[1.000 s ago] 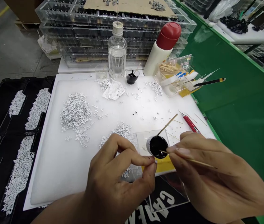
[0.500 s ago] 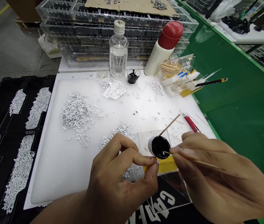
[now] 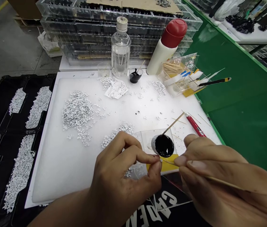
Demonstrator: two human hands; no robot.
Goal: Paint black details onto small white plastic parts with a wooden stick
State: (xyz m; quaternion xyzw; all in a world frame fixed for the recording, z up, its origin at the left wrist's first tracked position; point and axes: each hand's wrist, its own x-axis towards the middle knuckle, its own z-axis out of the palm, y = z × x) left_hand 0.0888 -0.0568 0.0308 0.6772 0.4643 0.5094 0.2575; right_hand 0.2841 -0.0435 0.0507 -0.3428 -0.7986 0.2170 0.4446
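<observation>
Left hand [image 3: 127, 178]: thumb and index finger clamped on a tiny white piece [image 3: 161, 160], shape mostly hidden, at the desk's [image 3: 60, 176] near edge. Right hand [image 3: 220, 171], cut off by the frame, grips a thin pale wooden stick [image 3: 225, 183]; tip contact with the piece cannot be determined. Round cup of black liquid [image 3: 164, 146] stands beyond, toward the near right corner.

R hand [image 3: 220, 179] cut off btm rt; white pc [image 3: 161, 160] in L hand [image 3: 126, 179] (tiny, part hidden) unclear
</observation>
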